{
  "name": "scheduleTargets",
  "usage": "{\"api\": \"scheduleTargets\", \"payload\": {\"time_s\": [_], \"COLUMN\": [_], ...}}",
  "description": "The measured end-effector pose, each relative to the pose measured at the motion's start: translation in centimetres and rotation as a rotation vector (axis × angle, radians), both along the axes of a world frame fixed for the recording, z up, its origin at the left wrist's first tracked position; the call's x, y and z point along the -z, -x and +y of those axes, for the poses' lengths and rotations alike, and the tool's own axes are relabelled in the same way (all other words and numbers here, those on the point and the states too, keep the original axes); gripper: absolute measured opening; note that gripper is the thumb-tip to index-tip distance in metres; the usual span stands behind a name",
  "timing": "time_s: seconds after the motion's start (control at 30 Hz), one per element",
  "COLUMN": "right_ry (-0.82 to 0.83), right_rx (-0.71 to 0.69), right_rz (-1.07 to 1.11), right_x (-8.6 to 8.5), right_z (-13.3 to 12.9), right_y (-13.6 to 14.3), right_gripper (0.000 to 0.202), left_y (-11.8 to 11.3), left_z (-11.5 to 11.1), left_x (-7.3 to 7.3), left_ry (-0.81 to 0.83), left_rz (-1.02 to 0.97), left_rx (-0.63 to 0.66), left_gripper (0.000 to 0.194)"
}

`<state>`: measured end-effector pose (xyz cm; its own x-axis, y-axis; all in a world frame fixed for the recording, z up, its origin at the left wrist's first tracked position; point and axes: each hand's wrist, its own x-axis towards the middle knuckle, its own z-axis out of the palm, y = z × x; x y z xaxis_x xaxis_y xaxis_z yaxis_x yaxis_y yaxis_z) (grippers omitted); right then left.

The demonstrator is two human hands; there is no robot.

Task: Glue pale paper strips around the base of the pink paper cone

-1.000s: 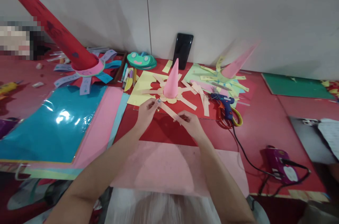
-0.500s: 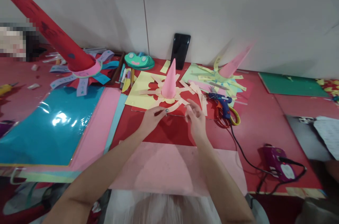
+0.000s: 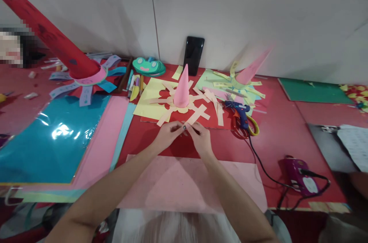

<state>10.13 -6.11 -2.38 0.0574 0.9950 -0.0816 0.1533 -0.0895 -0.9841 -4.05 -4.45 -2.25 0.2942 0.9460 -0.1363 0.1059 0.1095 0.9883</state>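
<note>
A pink paper cone [image 3: 182, 89] stands upright in a ring of peach paper petals and strips on a red sheet. In front of it, my left hand [image 3: 170, 134] and my right hand [image 3: 200, 137] meet, both closed at the near end of a peach paper strip [image 3: 196, 114]. Fingertips and thumbs of the two hands nearly touch there. The strip slants away from the fingers up to the right, over another peach strip. Under the ring on its left lies a yellow sheet [image 3: 142, 99].
A blue glue gun [image 3: 241, 110] lies over yellow-handled scissors [image 3: 254, 127], its cord running to a purple power box [image 3: 300, 178]. A phone [image 3: 194, 55] leans against the wall. A tall red cone [image 3: 57, 38] is at left, a second pink cone [image 3: 254, 67] at right. Nearer lies a pink sheet [image 3: 189, 185].
My right hand has moved left and down to join my left hand and now pinches the strip's end. The strip has swung to point up to the right. The view has shifted slightly.
</note>
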Motion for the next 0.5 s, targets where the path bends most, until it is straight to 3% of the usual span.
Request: {"api": "scheduleTargets", "payload": {"time_s": [0.17,0.4,0.5], "right_ry": [0.016,0.033,-0.011], "right_rx": [0.061,0.309,0.306], "right_rz": [0.056,0.046,-0.031], "right_x": [0.1,-0.3,-0.4], "right_z": [0.4,1.1,1.1], "right_y": [-0.8,-2.6,-3.0], "right_gripper": [0.033,0.042,0.045], "left_y": [0.0,-0.1,-0.2], "left_z": [-0.1,-0.4,-0.5], "left_x": [-0.2,-0.1,-0.1], "left_ry": [0.005,-0.007,-0.008], "left_rz": [0.069,0.115,0.135], "left_rx": [0.058,0.108,0.125], "left_gripper": [0.025,0.024,0.025]}}
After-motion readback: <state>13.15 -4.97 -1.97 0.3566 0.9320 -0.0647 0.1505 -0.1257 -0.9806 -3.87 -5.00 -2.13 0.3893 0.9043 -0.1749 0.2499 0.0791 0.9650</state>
